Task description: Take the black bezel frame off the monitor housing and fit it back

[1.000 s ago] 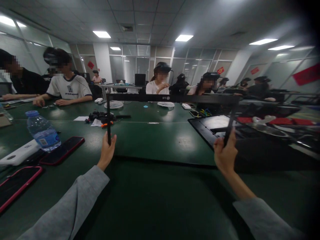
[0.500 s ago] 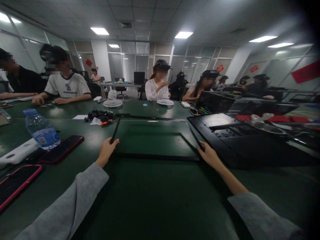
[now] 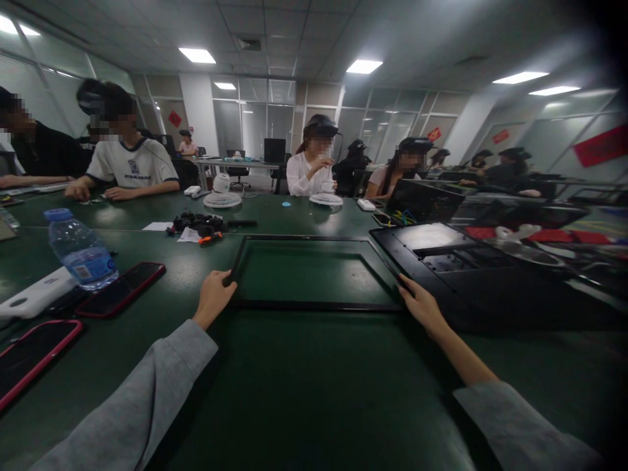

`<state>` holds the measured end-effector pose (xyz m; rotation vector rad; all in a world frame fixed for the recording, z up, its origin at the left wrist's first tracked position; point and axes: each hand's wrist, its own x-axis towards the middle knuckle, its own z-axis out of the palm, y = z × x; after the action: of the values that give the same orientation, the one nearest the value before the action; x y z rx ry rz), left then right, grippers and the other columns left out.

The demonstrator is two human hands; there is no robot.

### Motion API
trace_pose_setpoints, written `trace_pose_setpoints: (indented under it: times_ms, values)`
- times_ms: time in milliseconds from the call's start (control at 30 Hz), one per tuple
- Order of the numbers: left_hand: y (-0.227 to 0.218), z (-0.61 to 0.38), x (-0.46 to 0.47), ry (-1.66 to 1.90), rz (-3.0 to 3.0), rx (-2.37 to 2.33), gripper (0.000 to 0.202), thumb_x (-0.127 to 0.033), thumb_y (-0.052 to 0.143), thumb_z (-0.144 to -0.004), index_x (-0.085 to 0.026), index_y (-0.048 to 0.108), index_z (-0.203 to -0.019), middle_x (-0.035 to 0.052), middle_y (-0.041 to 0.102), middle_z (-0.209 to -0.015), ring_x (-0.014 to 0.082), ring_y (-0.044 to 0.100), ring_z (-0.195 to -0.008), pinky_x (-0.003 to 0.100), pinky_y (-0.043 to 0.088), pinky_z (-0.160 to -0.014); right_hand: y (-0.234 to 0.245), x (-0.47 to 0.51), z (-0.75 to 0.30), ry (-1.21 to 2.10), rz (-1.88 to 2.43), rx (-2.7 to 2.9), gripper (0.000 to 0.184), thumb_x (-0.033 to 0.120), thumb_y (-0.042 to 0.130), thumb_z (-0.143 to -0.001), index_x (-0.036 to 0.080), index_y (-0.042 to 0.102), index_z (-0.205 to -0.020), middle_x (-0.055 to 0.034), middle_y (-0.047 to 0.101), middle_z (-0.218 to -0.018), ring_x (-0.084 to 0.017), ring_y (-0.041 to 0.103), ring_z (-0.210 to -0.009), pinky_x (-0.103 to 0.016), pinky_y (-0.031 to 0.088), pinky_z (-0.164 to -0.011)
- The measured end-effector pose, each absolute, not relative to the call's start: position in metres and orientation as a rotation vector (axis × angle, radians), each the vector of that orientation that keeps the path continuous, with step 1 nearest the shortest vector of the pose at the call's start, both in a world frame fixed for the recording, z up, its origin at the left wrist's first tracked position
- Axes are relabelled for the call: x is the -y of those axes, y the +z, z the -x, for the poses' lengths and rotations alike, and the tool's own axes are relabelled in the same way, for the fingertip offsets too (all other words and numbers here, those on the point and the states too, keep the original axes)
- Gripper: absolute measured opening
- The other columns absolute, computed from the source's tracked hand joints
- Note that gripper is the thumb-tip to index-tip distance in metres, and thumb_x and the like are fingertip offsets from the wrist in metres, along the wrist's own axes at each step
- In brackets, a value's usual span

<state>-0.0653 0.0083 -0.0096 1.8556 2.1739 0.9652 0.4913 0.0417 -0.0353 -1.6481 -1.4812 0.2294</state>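
A thin black rectangular screen bezel (image 3: 318, 306) is held by its two short sides above the green table, and the tabletop shows through its opening. My left hand (image 3: 214, 297) is closed on the bezel's left side, near the front corner, with the thumb on top. On the opposite side, my right hand (image 3: 422, 306) grips the bezel near its front right corner. Just right of it lies a large black panel (image 3: 461, 275), perhaps a screen housing, with a recessed slot in its surface.
To the left are a water bottle (image 3: 86, 255), a white device (image 3: 42, 294) and two red-edged phones (image 3: 125, 288). A dark cable bundle (image 3: 196, 226) lies beyond the bezel. White fans (image 3: 222, 199) and several people (image 3: 314, 167) are across the green table (image 3: 294, 392).
The bezel has turned in my hands, so its far bar looks thinner and its face shows more fully. My right hand has shifted slightly right.
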Motion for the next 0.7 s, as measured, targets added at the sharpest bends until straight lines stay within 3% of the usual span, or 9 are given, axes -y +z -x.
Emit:
trace_pose_setpoints:
  times_ms: [333, 500, 700]
  values:
    - [-0.0086, 0.0639, -0.0096, 0.937, -1.878, -2.174, 0.046, -0.031, 0.058, -0.086, -0.014, 0.069, -0.127, 0.0141, 0.07, -0.114, 0.0265, 0.067, -0.091, 0.039, 0.053, -0.087, -0.0338, -0.0407, -0.4831, 0.128, 1.719, 1.608, 0.044, 0.025, 0.053, -0.081, 0.019, 0.07, -0.122, -0.0109, 0.074, -0.116, -0.028, 0.068, -0.113, -0.046, 0.049, -0.105]
    - [-0.0114, 0.0634, -0.0097, 0.973, -1.859, -2.162, 0.044, -0.032, 0.055, -0.089, -0.014, 0.069, -0.127, 0.0149, 0.068, -0.118, 0.0261, 0.067, -0.094, 0.04, 0.052, -0.091, -0.0385, -0.0416, -0.4844, 0.091, 1.71, 1.642, 0.045, 0.025, 0.051, -0.085, 0.018, 0.067, -0.126, -0.0123, 0.072, -0.12, -0.026, 0.066, -0.116, -0.046, 0.047, -0.107]
    - [-0.0089, 0.0581, -0.0052, 1.056, -1.939, -2.14, 0.038, -0.037, 0.054, -0.093, -0.022, 0.069, -0.124, 0.012, 0.065, -0.128, 0.0316, 0.057, -0.121, 0.047, 0.045, -0.103, -0.0398, -0.044, -0.4849, 0.089, 1.708, 1.61, 0.048, 0.022, 0.052, -0.083, 0.014, 0.064, -0.129, -0.0159, 0.072, -0.117, -0.028, 0.065, -0.116, -0.049, 0.047, -0.106]
